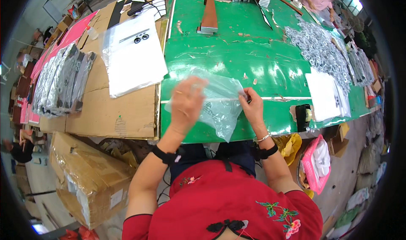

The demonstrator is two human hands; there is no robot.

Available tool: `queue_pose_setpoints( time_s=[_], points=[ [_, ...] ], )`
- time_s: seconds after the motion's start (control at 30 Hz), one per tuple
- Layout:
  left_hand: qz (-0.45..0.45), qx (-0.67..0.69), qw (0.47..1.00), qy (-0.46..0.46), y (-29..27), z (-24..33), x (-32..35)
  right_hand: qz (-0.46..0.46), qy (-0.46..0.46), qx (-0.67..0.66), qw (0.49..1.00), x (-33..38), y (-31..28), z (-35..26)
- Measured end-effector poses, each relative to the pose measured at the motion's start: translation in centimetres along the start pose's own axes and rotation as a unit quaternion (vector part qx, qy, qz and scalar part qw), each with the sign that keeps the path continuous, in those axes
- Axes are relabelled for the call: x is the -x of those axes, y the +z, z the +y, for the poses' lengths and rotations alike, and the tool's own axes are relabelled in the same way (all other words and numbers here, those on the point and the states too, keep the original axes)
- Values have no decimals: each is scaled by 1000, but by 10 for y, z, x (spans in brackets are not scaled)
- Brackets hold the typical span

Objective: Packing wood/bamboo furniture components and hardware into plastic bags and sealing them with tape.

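A clear plastic bag (pixel 220 109) with some faint dark print spreads between my hands over the green table edge. My right hand (pixel 253 107) pinches the bag's right corner between thumb and fingers. At the bag's left side is my left hand (pixel 188 101), smeared by motion; whether its fingers grip the plastic cannot be made out. To the left lies a stack of flat clear bags (pixel 135 66) over white sheets, with two small black rings and thin strips on top.
Bagged parts (pixel 59 81) are piled on the cardboard at left. A tape dispenser (pixel 303 117), white sheets (pixel 323 94) and a heap of clear-wrapped pieces (pixel 317 41) lie at right. Brown strips (pixel 209 16) are stacked farther back. Two co-workers' hands show at the far side. A carton (pixel 91 176) stands below left.
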State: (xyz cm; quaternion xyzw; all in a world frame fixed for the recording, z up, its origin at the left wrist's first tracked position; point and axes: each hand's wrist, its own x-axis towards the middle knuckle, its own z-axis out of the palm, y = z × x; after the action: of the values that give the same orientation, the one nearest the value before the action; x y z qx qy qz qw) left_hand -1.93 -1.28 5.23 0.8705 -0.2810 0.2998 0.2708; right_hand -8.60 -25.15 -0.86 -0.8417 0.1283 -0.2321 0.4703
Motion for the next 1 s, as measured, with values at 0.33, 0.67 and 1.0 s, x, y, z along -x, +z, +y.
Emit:
queue_pose_setpoints(
  time_s=[0.33,0.67,1.0],
  points=[
    [-362,21,927,97,19,-21,51,-24,21,199,980,-4,-48,-27],
    [-427,7,895,128,25,-46,22,-245,-285,280,883,-6,-9,-11],
    [-322,31,934,151,17,-19,53,-411,-104,169,890,-95,-136,-150]
  ],
)
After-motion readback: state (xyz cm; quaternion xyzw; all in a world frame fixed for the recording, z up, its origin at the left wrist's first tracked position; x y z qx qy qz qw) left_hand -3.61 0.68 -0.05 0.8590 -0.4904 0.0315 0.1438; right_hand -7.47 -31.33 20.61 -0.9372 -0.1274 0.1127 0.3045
